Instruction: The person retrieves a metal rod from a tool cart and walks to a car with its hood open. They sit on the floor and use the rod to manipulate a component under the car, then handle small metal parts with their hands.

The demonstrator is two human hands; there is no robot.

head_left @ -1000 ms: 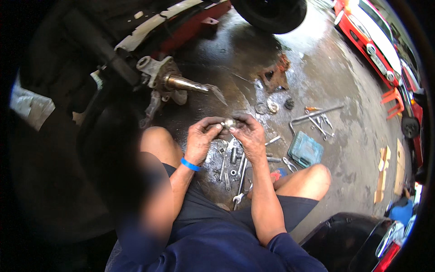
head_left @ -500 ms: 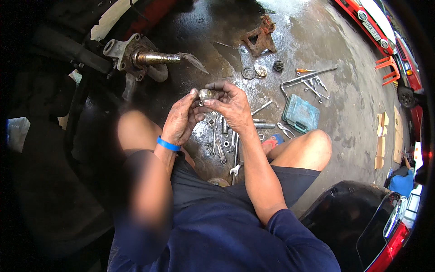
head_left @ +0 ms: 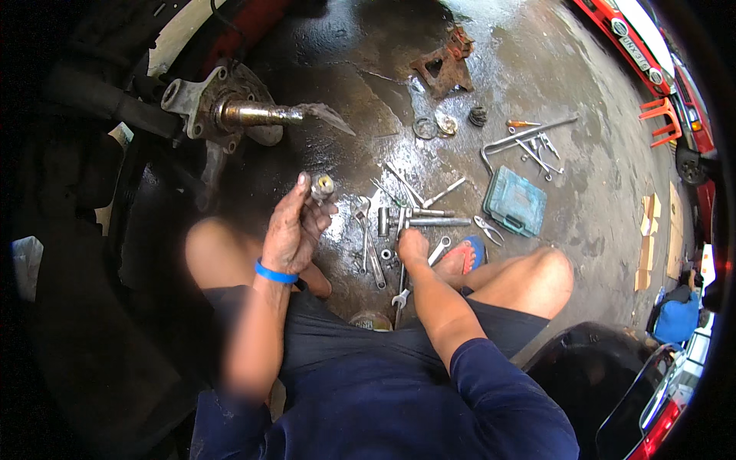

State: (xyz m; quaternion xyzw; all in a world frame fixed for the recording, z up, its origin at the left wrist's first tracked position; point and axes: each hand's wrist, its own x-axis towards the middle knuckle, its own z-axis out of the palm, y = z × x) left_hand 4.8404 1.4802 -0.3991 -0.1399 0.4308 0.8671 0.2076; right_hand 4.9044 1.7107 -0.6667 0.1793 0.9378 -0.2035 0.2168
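My left hand, with a blue band at its wrist, is raised and closed around a small round metal part with a yellowish opening. My right hand is down among the tools on the floor, fingers curled beside a slim upright tool shaft; what it grips is hidden. Close by lie a long-handled metal tool, an open-ended wrench and another wrench. An adjustable wrench lies between my two hands.
A greasy spindle juts out at the upper left. To the right sit a teal tool case, pliers and an L-shaped bar. Farther off are a rusty stand and round parts. A dark car panel stands lower right.
My right hand has let go of the small metal part and moved down to the tools on the floor. My left hand keeps the part, now slightly lower and farther left.
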